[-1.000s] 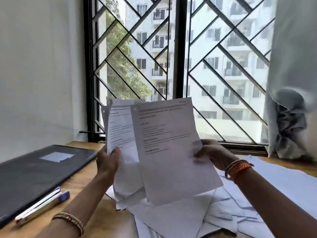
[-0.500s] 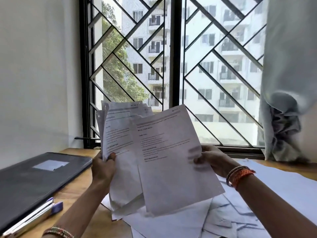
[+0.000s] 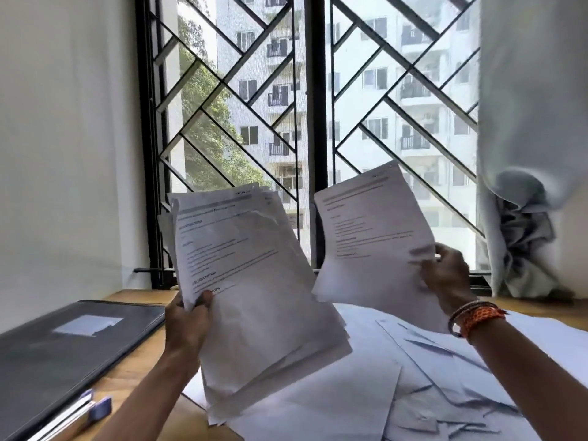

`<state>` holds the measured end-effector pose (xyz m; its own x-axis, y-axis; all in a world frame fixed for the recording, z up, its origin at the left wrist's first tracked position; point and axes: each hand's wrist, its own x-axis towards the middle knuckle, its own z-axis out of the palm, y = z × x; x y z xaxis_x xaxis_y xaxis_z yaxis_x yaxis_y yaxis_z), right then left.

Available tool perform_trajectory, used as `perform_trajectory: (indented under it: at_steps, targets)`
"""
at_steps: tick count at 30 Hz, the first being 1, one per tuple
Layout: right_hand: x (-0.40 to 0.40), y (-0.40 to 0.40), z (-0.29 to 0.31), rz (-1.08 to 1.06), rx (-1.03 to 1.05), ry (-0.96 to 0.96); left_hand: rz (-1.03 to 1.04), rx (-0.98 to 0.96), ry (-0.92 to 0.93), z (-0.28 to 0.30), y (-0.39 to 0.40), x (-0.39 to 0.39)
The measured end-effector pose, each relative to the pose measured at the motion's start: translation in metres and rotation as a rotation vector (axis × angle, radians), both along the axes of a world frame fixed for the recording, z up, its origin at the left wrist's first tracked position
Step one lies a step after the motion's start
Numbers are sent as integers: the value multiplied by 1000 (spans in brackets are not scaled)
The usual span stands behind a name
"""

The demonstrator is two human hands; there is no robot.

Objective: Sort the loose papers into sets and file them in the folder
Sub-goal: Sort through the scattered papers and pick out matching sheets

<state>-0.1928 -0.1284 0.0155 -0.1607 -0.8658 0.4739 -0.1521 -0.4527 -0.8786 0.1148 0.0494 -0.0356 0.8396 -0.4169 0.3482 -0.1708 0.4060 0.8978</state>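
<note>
I see the left hand (image 3: 187, 323) at about 8 o'clock, thumb pinched over the lower left edge of a stack of printed sheets (image 3: 251, 291) held upright and tilted. The right hand (image 3: 447, 275) at 3 o'clock grips one single sheet (image 3: 372, 237) by its right edge, fingers curled round it, apart from the stack. Under both, loose papers (image 3: 366, 393) lie spread over the wooden desk (image 3: 140, 370) from 5 to 4 o'clock. The dark folder (image 3: 63, 348) lies closed at 9 o'clock, with a stapler (image 3: 76, 415) just beside its near edge. A barred window (image 3: 311, 122) stands at 12 o'clock, a curtain (image 3: 525, 154) at 2.
</note>
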Motion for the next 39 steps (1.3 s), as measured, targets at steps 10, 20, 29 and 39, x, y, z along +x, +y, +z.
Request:
perform_trajectory:
  at_steps: [10, 20, 29, 39]
  targets:
    - [-23, -5, -1, 254, 52, -80, -379, -20, -70, 15, -1, -30]
    - [36, 21, -2, 772, 218, -210, -270, 28, -126, 40, -34, -43]
    - [22, 19, 3, 788, 254, -148, -233, -148, -146, 49, -56, -73]
    - [22, 20, -8, 716, 215, -130, -211, -54, -212, 26, -48, -61]
